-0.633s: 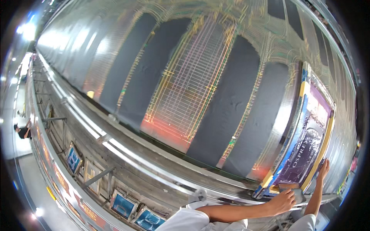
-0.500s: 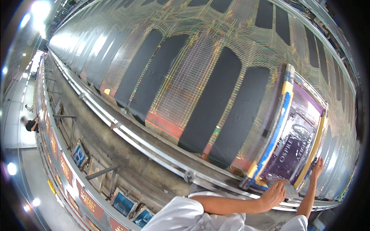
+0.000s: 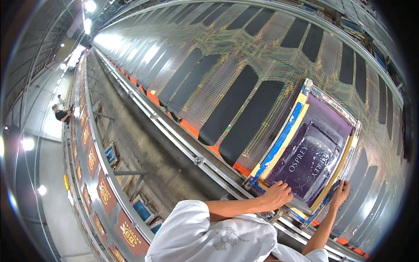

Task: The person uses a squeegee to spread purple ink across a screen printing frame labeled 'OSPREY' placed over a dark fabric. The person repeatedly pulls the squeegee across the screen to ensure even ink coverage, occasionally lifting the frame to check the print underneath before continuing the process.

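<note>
A screen-printing frame (image 3: 286, 131) lies on the long table, with blue and yellow tape along its sides. Its purple mesh (image 3: 325, 114) bears pale lettering and wet, glossy dark ink. At the near left corner, my left hand (image 3: 278, 195) is closed with curled fingers; whatever is under them is hidden. A grey strip (image 3: 301, 205) lies beside that hand, inside the frame's near end. My right hand (image 3: 341, 193) has its fingers curled at the frame's outer right edge, gripping there.
Dark panels (image 3: 235, 102) lie in rows along the printing table (image 3: 214, 89). Metal rails (image 3: 174, 131) run along its near side. Across a narrow aisle, another table holds brown printed panels (image 3: 104, 192). Framed screens (image 3: 142, 209) sit below it. A person (image 3: 61, 113) stands far left.
The view has shifted, so the frame appears farther left. My left hand has moved away from the grey piece toward the frame's near left corner. My right hand stays by the right edge.
</note>
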`<state>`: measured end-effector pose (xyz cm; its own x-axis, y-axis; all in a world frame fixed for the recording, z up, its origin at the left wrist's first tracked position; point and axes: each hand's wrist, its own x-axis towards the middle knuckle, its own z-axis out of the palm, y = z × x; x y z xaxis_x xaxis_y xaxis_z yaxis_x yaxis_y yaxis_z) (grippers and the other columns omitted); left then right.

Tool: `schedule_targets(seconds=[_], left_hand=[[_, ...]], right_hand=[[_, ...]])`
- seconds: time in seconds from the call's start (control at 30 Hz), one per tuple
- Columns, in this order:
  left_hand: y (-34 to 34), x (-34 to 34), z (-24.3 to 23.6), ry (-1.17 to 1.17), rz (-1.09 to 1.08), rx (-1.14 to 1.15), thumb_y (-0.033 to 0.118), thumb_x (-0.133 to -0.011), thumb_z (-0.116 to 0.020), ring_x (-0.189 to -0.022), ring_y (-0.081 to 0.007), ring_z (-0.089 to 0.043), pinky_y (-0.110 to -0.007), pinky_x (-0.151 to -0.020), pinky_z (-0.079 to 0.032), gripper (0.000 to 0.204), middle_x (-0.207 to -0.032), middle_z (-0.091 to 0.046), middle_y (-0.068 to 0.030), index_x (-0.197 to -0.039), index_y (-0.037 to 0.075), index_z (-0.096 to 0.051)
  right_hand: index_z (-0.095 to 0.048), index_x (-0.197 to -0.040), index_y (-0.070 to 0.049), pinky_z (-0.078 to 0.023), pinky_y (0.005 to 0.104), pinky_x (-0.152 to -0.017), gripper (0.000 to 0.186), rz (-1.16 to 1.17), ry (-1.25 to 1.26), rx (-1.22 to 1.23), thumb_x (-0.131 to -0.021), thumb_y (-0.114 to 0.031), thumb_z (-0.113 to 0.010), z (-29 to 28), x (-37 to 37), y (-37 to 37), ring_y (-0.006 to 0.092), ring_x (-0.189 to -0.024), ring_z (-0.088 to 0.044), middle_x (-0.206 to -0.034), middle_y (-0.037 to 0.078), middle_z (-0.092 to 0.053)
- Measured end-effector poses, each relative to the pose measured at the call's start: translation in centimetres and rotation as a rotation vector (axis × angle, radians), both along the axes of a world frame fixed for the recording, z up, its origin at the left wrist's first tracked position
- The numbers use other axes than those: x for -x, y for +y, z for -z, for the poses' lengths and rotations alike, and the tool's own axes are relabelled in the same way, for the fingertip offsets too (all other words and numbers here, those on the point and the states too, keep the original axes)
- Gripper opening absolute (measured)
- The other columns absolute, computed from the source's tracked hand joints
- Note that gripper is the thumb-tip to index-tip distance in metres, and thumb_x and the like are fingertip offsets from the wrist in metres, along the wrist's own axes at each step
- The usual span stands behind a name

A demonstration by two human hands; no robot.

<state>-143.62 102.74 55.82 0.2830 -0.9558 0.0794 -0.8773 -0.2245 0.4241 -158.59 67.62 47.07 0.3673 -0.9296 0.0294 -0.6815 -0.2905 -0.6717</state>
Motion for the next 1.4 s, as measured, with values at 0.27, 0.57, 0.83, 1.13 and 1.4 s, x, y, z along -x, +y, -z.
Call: schedule_targets(seconds=[0.27,0.57,0.83,1.13,1.4], left_hand=[[0.9,2.0,1.8,-0.093,-0.032,0.057,0.017,-0.083,-0.062,-0.096,-0.0234,-0.058,-0.039,-0.087,-0.042,0.011,-0.089,-0.062,-0.0057,-0.080,0.007,-0.067],[1.4,2.3,2.1,-0.217,-0.040,0.106,0.017,-0.082,-0.062,-0.091,-0.0227,-0.060,-0.039,-0.084,-0.043,0.012,-0.087,-0.065,-0.0061,-0.080,0.007,-0.069],[1.3,-1.4,-1.6,0.032,0.142,0.039,0.011,-0.067,-0.070,-0.084,-0.0277,-0.066,-0.044,-0.077,-0.045,0.017,-0.090,-0.070,-0.0076,-0.084,0.010,-0.070],[-12.7,-14.3,-2.5,-0.092,0.104,0.119,0.006,-0.065,-0.076,-0.089,-0.0269,-0.067,-0.042,-0.078,-0.049,0.028,-0.099,-0.075,-0.0037,-0.092,0.012,-0.077],[-21.1,-21.0,-3.3,-0.068,0.068,-0.049,0.018,-0.076,-0.080,-0.091,-0.0355,-0.067,-0.046,-0.083,-0.052,0.019,-0.092,-0.073,-0.0108,-0.093,0.011,-0.078]], right_hand=[[-0.063,-0.116,-0.004,-0.050,0.0392,-0.088,0.031,-0.064,-0.029,0.083,-0.103,-0.032,-0.060,2.0,1.2,-0.4,0.0283,-0.095,-0.066,-0.103,0.014,-0.070],[-0.066,-0.117,-0.001,-0.050,0.0411,-0.090,0.039,-0.058,-0.088,0.170,-0.106,-0.036,-0.054,4.3,1.0,-3.2,0.0330,-0.099,-0.066,-0.108,0.018,-0.071],[-0.070,-0.114,-0.005,-0.052,0.0488,-0.089,0.033,0.058,-0.066,0.131,-0.099,-0.032,-0.059,1.3,-0.8,-1.0,0.0475,-0.104,-0.066,-0.106,0.027,-0.071],[-0.073,-0.115,-0.003,-0.055,0.0501,-0.085,0.048,-0.543,-0.162,0.088,-0.093,-0.046,-0.073,-12.5,-6.1,0.0,0.0407,-0.094,-0.070,-0.101,0.020,-0.074],[-0.074,-0.099,-0.004,-0.055,0.0481,-0.081,0.029,-0.885,0.331,0.084,-0.081,-0.026,-0.081,-13.5,-18.2,-2.6,0.0407,-0.089,-0.070,-0.091,0.021,-0.073]])
